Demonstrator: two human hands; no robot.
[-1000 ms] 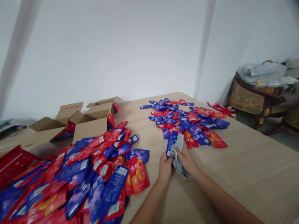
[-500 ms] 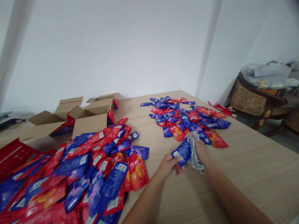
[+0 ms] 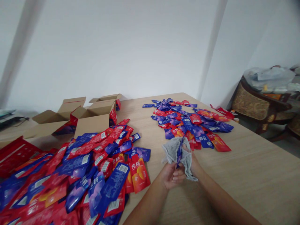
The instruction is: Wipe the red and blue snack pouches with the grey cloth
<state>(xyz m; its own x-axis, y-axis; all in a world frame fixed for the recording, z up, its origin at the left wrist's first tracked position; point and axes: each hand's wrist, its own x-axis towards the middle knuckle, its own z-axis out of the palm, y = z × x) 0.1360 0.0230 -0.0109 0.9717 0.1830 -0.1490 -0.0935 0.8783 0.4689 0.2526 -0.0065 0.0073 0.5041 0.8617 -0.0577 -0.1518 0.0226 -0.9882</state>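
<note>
My left hand (image 3: 172,175) grips the lower end of a blue pouch (image 3: 179,152), which is turned edge-on. A grey cloth (image 3: 172,149) lies on both sides of the pouch, with one corner hanging down. On the right, my right hand (image 3: 192,157) is closed on the cloth, pressing it against the pouch; some of its fingers are hidden behind the fabric. Both hands are above the table (image 3: 222,181). Just beyond them lies a loose spread of red and blue pouches (image 3: 185,120).
A large heap of red and blue pouches (image 3: 77,175) covers the table's left side. Opened cardboard boxes (image 3: 93,125) stand behind it, near the white wall (image 3: 140,47). Past the table's right edge is a patterned chair (image 3: 249,100) with plastic bags (image 3: 269,78) beside it.
The blue pouch has turned from showing its flat printed face to edge-on. The cloth now wraps around both its sides. The hands have moved slightly left and closer together.
</note>
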